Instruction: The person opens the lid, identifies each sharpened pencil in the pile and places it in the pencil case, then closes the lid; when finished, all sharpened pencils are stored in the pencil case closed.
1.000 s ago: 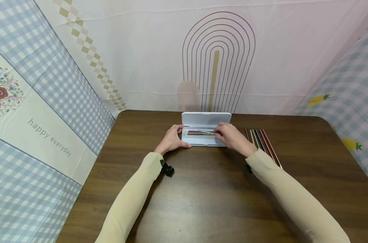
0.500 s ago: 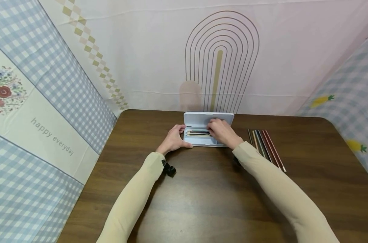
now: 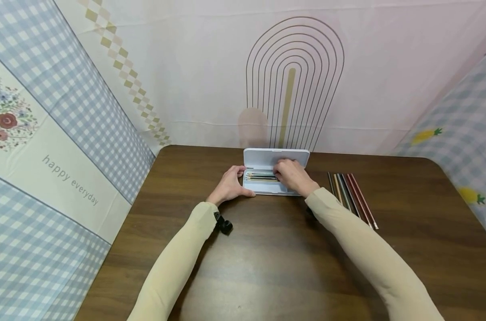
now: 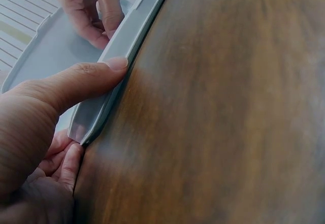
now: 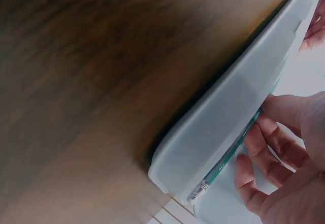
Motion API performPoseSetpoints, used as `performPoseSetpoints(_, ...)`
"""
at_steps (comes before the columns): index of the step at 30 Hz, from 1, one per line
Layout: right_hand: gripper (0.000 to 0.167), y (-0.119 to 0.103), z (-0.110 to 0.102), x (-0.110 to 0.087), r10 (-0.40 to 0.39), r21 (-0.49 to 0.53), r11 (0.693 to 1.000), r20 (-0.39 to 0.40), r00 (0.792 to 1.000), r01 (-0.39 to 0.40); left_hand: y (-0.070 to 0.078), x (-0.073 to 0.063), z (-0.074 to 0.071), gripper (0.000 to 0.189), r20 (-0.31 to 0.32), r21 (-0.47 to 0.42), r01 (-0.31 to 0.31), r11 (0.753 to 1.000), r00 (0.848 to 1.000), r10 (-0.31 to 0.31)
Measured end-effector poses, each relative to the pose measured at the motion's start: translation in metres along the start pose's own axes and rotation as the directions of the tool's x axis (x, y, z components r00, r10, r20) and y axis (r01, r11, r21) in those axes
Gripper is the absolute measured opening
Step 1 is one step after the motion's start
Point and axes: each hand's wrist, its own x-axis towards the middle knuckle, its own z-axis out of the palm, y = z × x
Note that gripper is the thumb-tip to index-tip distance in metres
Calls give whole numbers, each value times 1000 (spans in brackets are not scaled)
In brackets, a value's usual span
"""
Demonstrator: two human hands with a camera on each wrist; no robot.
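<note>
A pale pencil case (image 3: 263, 189) stands with its lid (image 3: 263, 156) raised near the table's far edge. Several pencils (image 3: 260, 177) lie inside it, tips to the left. My left hand (image 3: 228, 185) grips the case's left end, thumb on the front rim and fingers at the side. Over the right part of the tray, my right hand (image 3: 292, 175) has its fingers curled at a green pencil (image 5: 221, 165), pinching it low in the case. That pencil's metal eraser end sticks out beyond the fingers in the right wrist view. The hand covers the case's right part in the head view.
Right of the case, several dark, wood-toned and red pencils (image 3: 361, 200) lie side by side on the brown wooden table (image 3: 259, 258). A pale patterned cloth (image 3: 194, 80) hangs right behind the table. Checked cloths flank it on both sides.
My right hand has moved left and down into the case with the green pencil, then stayed nearly still. My left hand keeps its hold. The view has shifted slightly.
</note>
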Motion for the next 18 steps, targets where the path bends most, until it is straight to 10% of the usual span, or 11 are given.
performPoseSetpoints(18,18,0,6,2,-4,35,999,-13,1000,4,2,-2,-1,98,8,-3,-5,1000,1000,5)
